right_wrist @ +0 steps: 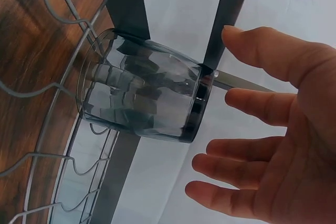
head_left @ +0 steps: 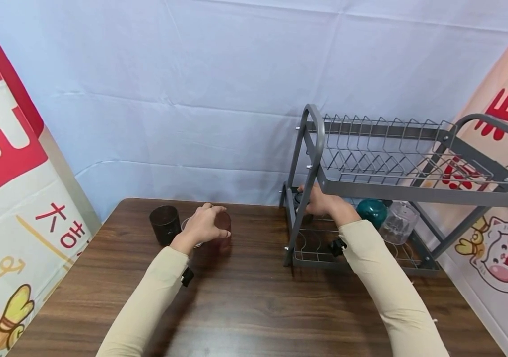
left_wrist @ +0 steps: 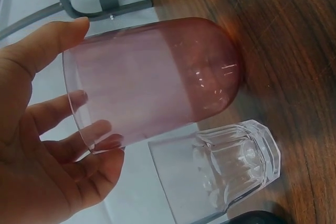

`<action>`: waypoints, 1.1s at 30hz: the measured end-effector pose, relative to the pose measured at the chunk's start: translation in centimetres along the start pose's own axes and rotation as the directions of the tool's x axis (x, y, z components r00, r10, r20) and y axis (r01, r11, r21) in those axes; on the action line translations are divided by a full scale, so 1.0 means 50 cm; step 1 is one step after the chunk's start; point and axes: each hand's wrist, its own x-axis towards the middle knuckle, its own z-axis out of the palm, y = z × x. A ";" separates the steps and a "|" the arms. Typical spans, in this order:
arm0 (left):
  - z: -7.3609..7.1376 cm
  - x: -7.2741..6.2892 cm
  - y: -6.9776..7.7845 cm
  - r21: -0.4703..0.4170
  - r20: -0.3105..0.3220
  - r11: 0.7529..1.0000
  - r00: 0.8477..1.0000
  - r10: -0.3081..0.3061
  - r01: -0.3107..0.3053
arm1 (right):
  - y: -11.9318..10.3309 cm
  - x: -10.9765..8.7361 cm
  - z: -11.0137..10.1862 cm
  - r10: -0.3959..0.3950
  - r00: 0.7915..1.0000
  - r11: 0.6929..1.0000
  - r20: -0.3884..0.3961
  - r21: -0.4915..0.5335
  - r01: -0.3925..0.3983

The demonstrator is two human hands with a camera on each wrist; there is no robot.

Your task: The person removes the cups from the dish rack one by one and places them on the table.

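A tall pink glass (left_wrist: pixel 157 74) stands upright on the table. My left hand (head_left: pixel 202 225) holds it near the rim, with the thumb on one side and curled fingers (left_wrist: pixel 105 174) on the other. Close beside it is a clear faceted glass (left_wrist: pixel 226 166), mostly hidden behind the hand in the head view. A black cup (head_left: pixel 165 225) stands to their left. At the rack's left end, my right hand (right_wrist: pixel 294 135) has its fingers spread and apart from a grey-tinted glass (right_wrist: pixel 144 87), which sits rim down on the lower wire shelf.
The grey two-tier dish rack (head_left: pixel 397 191) stands on the right of the wooden table (head_left: pixel 245 307), its upper tier and side post above and beside my right hand. A teal cup (head_left: pixel 372 212) and a clear glass (head_left: pixel 399 223) sit on its lower shelf. A pale cloth (head_left: pixel 191 99) hangs behind.
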 end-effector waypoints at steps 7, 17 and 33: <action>0.006 0.004 0.003 0.024 -0.017 1.000 1.000 -0.012 0.012 | 0.005 0.005 0.002 0.011 1.000 1.000 0.001 -0.026 -0.011; 0.017 0.010 -0.004 0.005 -0.027 0.999 0.999 -0.044 0.044 | 0.017 0.016 0.011 -0.047 0.999 0.995 -0.015 -0.094 0.045; 0.015 0.012 0.002 0.031 0.011 0.999 1.000 -0.029 0.028 | 0.030 0.032 0.036 0.018 1.000 1.000 -0.012 -0.022 -0.018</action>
